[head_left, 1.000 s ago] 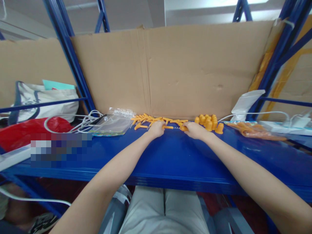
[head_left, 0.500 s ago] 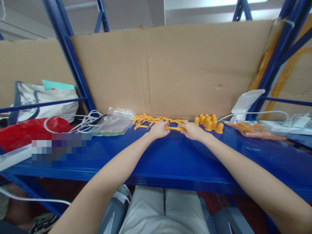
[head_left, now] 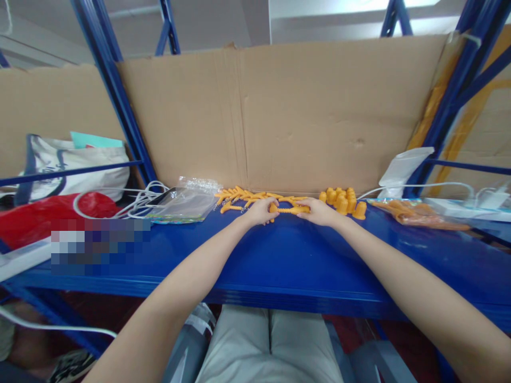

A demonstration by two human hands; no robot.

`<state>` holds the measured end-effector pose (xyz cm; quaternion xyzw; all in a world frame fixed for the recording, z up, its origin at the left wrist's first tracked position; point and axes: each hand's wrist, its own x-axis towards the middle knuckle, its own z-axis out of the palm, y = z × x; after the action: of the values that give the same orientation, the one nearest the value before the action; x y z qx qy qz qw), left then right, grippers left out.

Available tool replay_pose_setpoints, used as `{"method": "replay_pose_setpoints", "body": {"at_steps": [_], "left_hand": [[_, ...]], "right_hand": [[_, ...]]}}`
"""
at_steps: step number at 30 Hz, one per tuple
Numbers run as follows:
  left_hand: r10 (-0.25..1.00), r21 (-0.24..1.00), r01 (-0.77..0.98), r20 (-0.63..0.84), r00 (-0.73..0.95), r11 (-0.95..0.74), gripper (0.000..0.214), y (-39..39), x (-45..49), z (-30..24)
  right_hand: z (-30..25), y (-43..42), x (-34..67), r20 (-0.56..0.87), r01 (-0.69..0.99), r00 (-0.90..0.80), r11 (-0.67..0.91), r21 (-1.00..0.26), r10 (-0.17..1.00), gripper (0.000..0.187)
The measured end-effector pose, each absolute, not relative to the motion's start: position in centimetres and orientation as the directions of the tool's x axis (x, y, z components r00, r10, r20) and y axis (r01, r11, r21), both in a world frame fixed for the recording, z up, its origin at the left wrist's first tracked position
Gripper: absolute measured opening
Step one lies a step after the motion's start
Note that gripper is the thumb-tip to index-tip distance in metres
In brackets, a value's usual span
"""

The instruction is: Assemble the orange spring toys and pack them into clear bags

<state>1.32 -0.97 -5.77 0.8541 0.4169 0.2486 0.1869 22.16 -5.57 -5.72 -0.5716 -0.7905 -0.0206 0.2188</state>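
The ribbed orange rod [head_left: 286,210] lies horizontally above the table's rear half, its left end gripped by the left hand [head_left: 261,211], its right by the right hand [head_left: 318,211]. Orange material now spans the gap bridged by a thin strand one second earlier. The glossy blue table [head_left: 275,260] meets a creased cardboard panel [head_left: 299,117].

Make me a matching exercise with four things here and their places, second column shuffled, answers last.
1. Ridged orange piece
2. Orange thimble-shaped pieces
3. Cardboard panel
4. Red bundle

A. At the far left
B. Just right of the right hand
C. Standing across the back
D. Between left hand and right hand

Pairs: 1-D; 2-B; 3-C; 4-A
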Motion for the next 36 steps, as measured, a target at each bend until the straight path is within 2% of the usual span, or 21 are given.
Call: {"method": "replay_pose_setpoints", "body": {"at_steps": [7,14,16,18,22,24,29,33,36], "left_hand": [[0.818,0.605,0.572,0.269,0.508,-0.554,0.024,-0.9,1.4,-5.8],[0.838,0.609,0.598,0.233,0.494,-0.522,0.025,-1.1,1.6,-5.6],[0.844,0.607,0.607,0.225,0.487,-0.513,0.025,-1.1,1.6,-5.5],[0.848,0.607,0.611,0.226,0.480,-0.508,0.024,-1.1,1.6,-5.6],[0.848,0.617,0.603,0.226,0.480,-0.506,0.023,-0.9,1.5,-5.7],[0.849,0.620,0.602,0.224,0.478,-0.503,0.024,-0.7,1.5,-5.8],[0.854,0.620,0.609,0.218,0.472,-0.495,0.025,-0.7,1.5,-5.8],[0.863,0.613,0.625,0.211,0.460,-0.483,0.023,-0.9,1.5,-5.7],[0.860,0.613,0.621,0.216,0.462,-0.488,0.023,-1.1,1.5,-5.7]], "right_hand": [[-5.6,-5.3,23.5,0.284,0.783,-0.182,0.313,-0.537,0.941,0.051],[-5.0,-6.1,23.5,0.149,0.621,-0.094,0.176,-0.764,0.984,0.031],[-5.1,-6.3,23.2,0.099,0.595,-0.059,0.114,-0.795,0.993,0.028],[-5.2,-6.3,22.8,0.073,0.581,-0.018,0.070,-0.811,0.997,0.032],[-5.6,-5.9,22.6,0.092,0.537,0.016,0.069,-0.840,0.996,0.038],[-5.7,-5.8,22.8,0.093,0.499,-0.015,0.088,-0.862,0.996,0.038],[-5.8,-6.2,23.5,0.066,0.358,-0.155,0.118,-0.926,0.986,0.019],[-6.0,-6.0,23.5,0.090,0.353,-0.162,0.142,-0.925,0.983,0.015],[-6.3,-5.6,23.4,0.095,0.360,-0.163,0.149,-0.921,0.982,0.026]]}}
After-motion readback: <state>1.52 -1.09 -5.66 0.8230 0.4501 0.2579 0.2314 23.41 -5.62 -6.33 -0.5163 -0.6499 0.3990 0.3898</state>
